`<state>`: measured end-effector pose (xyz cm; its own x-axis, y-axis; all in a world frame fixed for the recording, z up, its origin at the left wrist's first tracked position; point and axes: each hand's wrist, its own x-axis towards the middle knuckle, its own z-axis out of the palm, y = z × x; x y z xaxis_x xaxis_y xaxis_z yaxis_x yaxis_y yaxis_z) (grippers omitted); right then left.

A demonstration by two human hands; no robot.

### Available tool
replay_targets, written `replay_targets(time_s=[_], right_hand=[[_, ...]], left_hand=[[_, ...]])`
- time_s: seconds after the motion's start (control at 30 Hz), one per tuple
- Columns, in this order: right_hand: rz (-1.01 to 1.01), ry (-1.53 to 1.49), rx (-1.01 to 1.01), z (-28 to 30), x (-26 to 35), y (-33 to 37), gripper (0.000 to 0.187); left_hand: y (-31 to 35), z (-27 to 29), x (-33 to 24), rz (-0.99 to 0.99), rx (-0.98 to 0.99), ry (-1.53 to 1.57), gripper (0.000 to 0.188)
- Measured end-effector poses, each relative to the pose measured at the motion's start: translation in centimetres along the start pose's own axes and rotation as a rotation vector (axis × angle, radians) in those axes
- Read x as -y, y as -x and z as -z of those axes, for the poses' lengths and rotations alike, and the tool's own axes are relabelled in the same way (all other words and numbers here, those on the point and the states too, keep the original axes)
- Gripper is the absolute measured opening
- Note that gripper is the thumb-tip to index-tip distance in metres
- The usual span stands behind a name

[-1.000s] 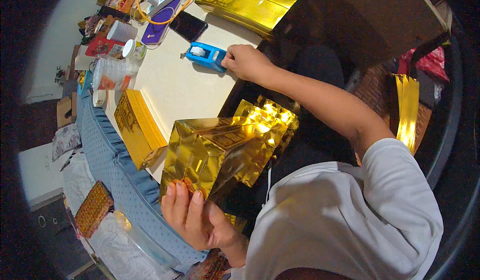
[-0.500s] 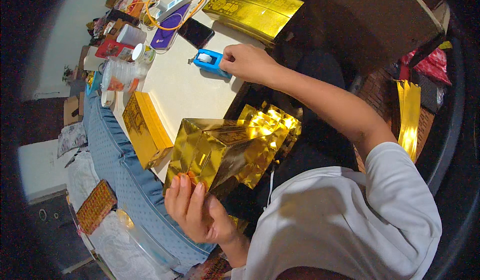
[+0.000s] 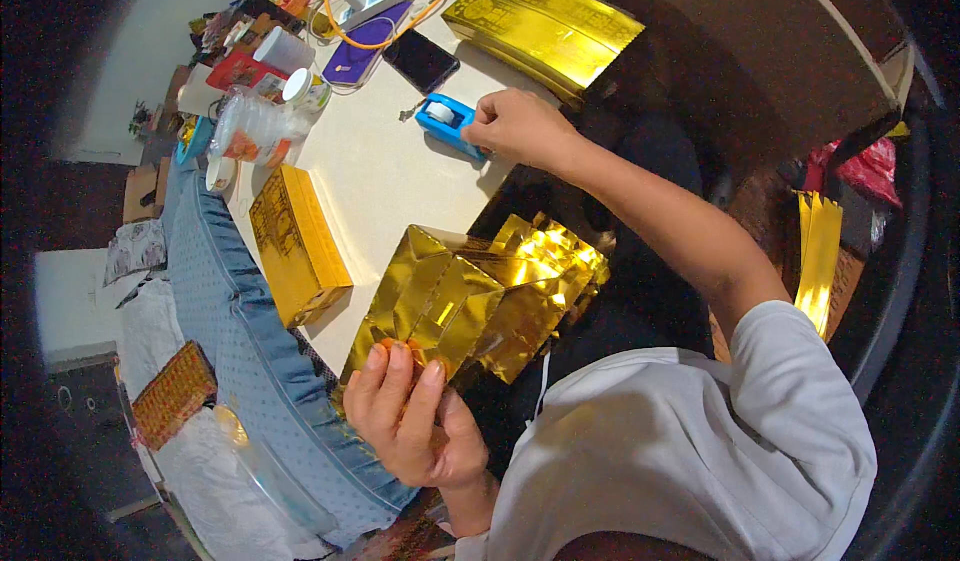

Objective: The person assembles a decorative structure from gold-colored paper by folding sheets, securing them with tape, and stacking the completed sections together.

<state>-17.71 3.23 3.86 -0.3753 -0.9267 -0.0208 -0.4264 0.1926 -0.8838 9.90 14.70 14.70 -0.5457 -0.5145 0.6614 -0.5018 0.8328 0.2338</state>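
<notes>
My left hand (image 3: 418,423) is closed at the near edge of a gold foil bag (image 3: 430,306), its fingertips pressed on the folded, flat-bottomed end. The bag is filled out to a block shape at that end and lies crumpled and shiny towards the right. Across the table, my right hand (image 3: 528,133) pinches at the near right end of a blue tape dispenser (image 3: 450,129) with a white roll in it. Whatever sits between those fingertips is too small or hidden to make out.
A stack of flat gold bags (image 3: 545,26) overhangs the table's far edge. On the white table (image 3: 375,176) stand a yellow block-shaped package (image 3: 297,246), a dark phone (image 3: 421,61), a purple box (image 3: 365,51), a plastic-wrapped bundle (image 3: 255,126) and a white-lidded jar (image 3: 305,89). A blue cushioned seat (image 3: 240,351) borders it.
The whole view has shifted, so the table and its things sit further right. Both hands keep nearly the same hold and place; the bag's end is turned slightly more towards me.
</notes>
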Motion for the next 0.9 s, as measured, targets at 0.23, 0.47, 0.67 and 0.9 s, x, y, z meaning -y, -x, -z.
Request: replay_targets(time_s=[0.23,0.47,0.67,0.9], right_hand=[[-0.099,-0.192,0.182,0.2,-0.5,-1.9,0.025],[-0.198,-0.67,0.227,-0.7,-0.7,-0.7,0.021],[-0.106,-0.41,0.036,-2.5,-1.3,1.7,0.03],[-0.148,-0.381,-0.096,-4.9,-3.4,2.9,0.029]], left_hand=[[0.1,-0.1,-0.1,0.024,-0.016,0.016,0.025],[-0.1,-0.3,-0.3,0.06,-0.059,0.03,0.024],[-0.1,-0.2,-0.4,0.068,-0.068,0.026,0.024],[0.4,0.2,-0.1,0.013,0.0,0.021,0.029]])
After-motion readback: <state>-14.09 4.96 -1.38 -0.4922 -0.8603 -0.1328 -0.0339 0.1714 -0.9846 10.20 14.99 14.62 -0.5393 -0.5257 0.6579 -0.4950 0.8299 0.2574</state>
